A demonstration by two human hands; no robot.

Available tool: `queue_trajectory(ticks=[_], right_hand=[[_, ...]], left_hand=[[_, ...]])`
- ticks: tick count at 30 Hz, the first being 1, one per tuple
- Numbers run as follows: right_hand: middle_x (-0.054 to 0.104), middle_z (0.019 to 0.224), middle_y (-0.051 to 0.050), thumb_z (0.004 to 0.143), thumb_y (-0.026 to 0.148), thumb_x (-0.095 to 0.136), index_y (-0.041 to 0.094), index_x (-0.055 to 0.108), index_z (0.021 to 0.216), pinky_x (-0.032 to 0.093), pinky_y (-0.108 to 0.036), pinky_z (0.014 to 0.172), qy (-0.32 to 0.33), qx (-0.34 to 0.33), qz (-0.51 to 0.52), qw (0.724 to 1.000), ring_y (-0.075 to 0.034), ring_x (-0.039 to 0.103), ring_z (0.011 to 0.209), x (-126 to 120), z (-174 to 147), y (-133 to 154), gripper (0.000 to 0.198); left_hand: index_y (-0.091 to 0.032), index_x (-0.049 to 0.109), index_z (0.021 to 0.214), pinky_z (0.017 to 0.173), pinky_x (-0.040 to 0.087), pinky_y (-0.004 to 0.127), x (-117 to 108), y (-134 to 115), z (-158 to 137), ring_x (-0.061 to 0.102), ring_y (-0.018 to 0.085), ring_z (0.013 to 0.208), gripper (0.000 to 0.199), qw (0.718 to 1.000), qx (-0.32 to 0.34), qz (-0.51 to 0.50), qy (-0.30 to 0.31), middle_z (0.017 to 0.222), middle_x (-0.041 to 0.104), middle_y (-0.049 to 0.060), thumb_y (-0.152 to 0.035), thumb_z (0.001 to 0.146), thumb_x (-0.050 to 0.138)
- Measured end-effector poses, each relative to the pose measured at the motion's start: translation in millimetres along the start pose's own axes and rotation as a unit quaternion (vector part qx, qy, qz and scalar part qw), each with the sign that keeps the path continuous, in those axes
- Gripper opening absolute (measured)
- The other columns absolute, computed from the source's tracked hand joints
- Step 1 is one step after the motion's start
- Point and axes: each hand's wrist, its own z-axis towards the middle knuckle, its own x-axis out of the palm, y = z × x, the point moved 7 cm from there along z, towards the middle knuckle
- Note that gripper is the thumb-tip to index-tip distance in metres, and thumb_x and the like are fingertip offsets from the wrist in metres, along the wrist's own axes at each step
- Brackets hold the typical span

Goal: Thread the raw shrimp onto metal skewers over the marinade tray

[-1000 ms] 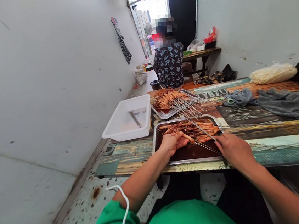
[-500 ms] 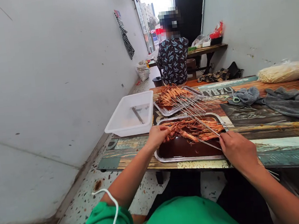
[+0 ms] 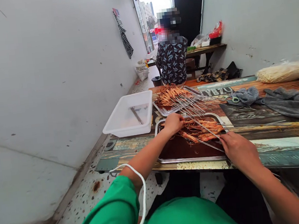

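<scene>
Skewers (image 3: 207, 129) slant away leftward over the tray (image 3: 192, 159), right hand (image 3: 239, 149) pinching them, left hand (image 3: 174, 124) hiding its grip.

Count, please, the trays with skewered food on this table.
2. The front tray lies nearest the camera; the rear tray lies just beyond it, partly covered by skewers. Another could be hidden underneath.

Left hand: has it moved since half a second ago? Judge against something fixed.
Yes: the left hand moved right and forward, farther from the white tub.
</scene>
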Motion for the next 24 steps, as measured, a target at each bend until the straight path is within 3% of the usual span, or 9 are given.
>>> queue_trajectory(ticks=[5, 12, 18, 24], right_hand=[[0.059, 0.074, -0.005, 0.088, 0.024, 0.042, 0.016, 0.061, 0.076, 0.030, -0.029, 0.061, 0.005, -0.001, -0.028, 1.000, -0.017, 0.053, 0.072, -4, 0, 4, 0.024], [0.059, 0.073, -0.006, 0.085, 0.019, 0.044, 0.016, 0.059, 0.074, 0.030, -0.030, 0.060, 0.023, -0.009, -0.044, 0.999, -0.018, 0.053, 0.070, -3, 1, 7, 0.019], [0.059, 0.071, -0.008, 0.083, 0.018, 0.046, 0.014, 0.057, 0.071, 0.031, -0.030, 0.058, 0.039, 0.003, -0.044, 0.998, -0.019, 0.055, 0.069, -5, 6, 11, 0.017], [0.059, 0.072, -0.008, 0.082, 0.019, 0.045, 0.014, 0.056, 0.072, 0.032, -0.030, 0.060, 0.033, 0.017, -0.044, 0.998, -0.019, 0.056, 0.071, -7, 7, 9, 0.015]], left_hand=[[-0.021, 0.072, 0.087, 0.081, 0.044, 0.030, 13, -20, 11, 0.061, 0.020, 0.088, 0.022, 0.991, 0.045, 0.110, 0.060, 0.087, 0.069, 0.007, -0.020, 0.072, 0.056], [-0.017, 0.070, 0.092, 0.086, 0.043, 0.030, 18, -19, 12, 0.060, 0.020, 0.093, 0.024, 0.980, 0.058, 0.169, 0.091, 0.092, 0.067, 0.012, -0.020, 0.076, 0.052], [-0.016, 0.070, 0.087, 0.084, 0.043, 0.035, 19, -24, 13, 0.060, 0.024, 0.094, 0.026, 0.978, 0.086, 0.178, 0.069, 0.092, 0.067, 0.013, -0.027, 0.080, 0.048], [-0.013, 0.068, 0.087, 0.085, 0.043, 0.037, 22, -29, 19, 0.060, 0.025, 0.092, 0.022, 0.975, 0.075, 0.200, 0.061, 0.088, 0.066, 0.013, -0.022, 0.069, 0.057]])
